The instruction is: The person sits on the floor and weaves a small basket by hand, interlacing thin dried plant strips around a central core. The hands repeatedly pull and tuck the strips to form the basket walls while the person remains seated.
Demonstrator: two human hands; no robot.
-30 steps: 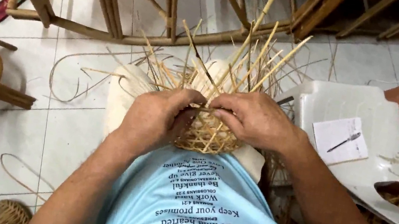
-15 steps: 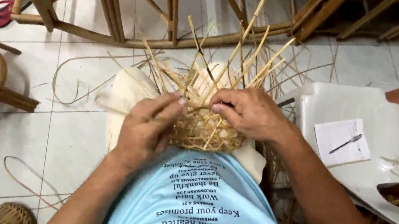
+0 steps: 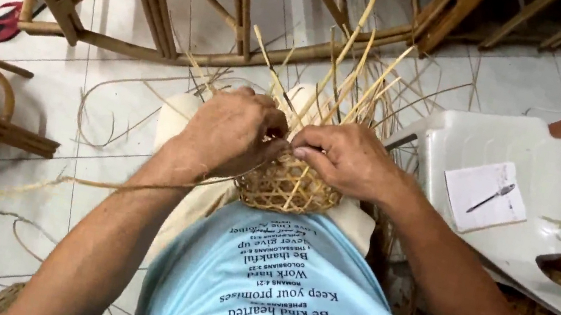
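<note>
Bright, even daylight, soft shadows; slight motion blur, wide-angle edge distortion.

both forearms reach forward and angle in, wrists nearly meeting at centre. left hand [image 3: 232, 134] is knuckles up, fingers curled down and inward in a loose fist-like grip. right hand [image 3: 343, 159] lies flatter — fingers together, pointing left, tips pinched right beside the left hand's thumb. both elbows bent, out wide.

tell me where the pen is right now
In the head view, the pen lies on a paper sheet on the white plastic chair, beyond the right hand.
</note>
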